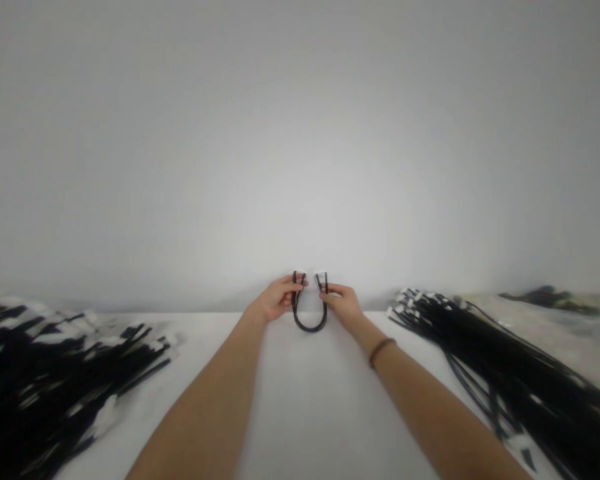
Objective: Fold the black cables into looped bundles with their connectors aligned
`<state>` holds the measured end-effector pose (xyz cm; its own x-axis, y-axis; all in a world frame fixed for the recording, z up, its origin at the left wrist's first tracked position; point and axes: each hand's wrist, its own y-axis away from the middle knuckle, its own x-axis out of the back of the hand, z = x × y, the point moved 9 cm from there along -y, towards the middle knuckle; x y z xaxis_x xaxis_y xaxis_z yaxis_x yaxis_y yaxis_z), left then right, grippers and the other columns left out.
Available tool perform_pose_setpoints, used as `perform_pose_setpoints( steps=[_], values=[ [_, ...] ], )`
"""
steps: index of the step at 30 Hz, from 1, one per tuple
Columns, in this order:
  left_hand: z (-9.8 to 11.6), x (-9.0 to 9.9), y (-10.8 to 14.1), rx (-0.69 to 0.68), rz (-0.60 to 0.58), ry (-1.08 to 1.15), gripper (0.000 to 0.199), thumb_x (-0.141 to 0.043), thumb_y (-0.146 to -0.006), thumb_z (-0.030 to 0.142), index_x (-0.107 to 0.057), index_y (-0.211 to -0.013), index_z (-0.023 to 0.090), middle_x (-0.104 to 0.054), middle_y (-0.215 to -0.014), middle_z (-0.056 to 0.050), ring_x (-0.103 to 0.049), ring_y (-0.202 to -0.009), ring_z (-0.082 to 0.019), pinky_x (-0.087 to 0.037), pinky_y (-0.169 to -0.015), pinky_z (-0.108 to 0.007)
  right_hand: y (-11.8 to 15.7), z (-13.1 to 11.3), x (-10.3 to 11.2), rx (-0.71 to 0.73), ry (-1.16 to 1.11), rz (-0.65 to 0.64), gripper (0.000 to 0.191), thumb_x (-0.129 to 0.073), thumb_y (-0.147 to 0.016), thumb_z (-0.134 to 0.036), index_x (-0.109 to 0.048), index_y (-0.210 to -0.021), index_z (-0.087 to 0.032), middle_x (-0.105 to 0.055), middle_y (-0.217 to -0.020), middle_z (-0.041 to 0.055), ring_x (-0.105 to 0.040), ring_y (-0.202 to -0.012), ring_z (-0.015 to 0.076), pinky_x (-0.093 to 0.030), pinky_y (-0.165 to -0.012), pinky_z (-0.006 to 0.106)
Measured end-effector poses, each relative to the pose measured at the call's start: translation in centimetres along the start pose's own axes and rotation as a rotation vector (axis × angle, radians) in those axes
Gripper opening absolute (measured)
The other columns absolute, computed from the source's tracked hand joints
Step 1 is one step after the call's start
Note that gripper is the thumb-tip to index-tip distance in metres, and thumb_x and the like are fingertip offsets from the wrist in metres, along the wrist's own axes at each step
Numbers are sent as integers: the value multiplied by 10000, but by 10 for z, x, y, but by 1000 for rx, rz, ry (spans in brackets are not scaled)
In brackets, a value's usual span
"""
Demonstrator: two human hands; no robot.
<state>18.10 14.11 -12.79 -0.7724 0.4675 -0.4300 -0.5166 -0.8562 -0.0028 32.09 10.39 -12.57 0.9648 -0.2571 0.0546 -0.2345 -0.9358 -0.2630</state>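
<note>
A short black cable [311, 329] hangs in a U shape between my two hands, its ends pointing up, with small white parts at the tops. My left hand [279, 297] pinches the cable near its left end. Near the right end, my right hand [341, 304] grips it between thumb and fingers. The two ends are a small gap apart. Both hands are held just above the far edge of the white table [310, 400], in front of the wall. A brown band is round my right wrist.
On the left of the table lies a big pile of black cables [80, 373] with white ends. A long bundle of black cables [500, 353] stretches across the right side. Behind it are clear plastic bags [570, 333]. A plain pale wall [300, 147] rises behind the table.
</note>
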Motion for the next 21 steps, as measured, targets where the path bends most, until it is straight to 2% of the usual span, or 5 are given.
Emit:
perform_pose_setpoints(
  steps=[4,8,10,17,21],
  values=[
    [0,-2,2,19,-42,28,428,-498,-545,-25,-579,-935,130,-604,-659,11,-301,-296,11,-162,-270,-123,3,1,-3,-86,-165,-139,319,-662,-493,-196,-616,-795,-107,-557,-596,-9,-329,-373,23,-203,-376,186],
    [0,-2,3,13,-36,60,364,-564,-599,42,-579,-951,134,-620,-695,-24,-525,-478,-64,-389,-420,-149,5,2,-1,-96,-208,-194,269,-658,-497,-168,-598,-753,-111,-611,-724,32,-381,-378,21,-265,-373,181],
    [1,-1,3,17,-8,74,291,-602,-642,137,-588,-932,121,-622,-687,-44,-555,-530,-88,-422,-473,-170,5,2,-1,-96,-228,-207,254,-647,-515,-158,-588,-760,-122,-619,-751,39,-413,-391,28,-314,-389,181],
    [2,-8,5,-38,-43,-59,326,-679,-615,211,-595,-919,130,-610,-672,-26,-483,-473,-41,-376,-461,-147,8,1,-11,-133,-150,-260,291,-524,-683,-275,-583,-947,-167,-581,-616,14,-470,-374,67,-360,-372,190],
    [-2,-16,4,-66,-113,-141,294,-710,-565,194,-611,-827,103,-569,-616,-7,-430,-459,-29,-337,-443,-155,14,-5,-18,-89,-49,-289,411,-624,-613,-238,-583,-1016,-173,-591,-634,16,-493,-390,66,-385,-382,185]
  ],
)
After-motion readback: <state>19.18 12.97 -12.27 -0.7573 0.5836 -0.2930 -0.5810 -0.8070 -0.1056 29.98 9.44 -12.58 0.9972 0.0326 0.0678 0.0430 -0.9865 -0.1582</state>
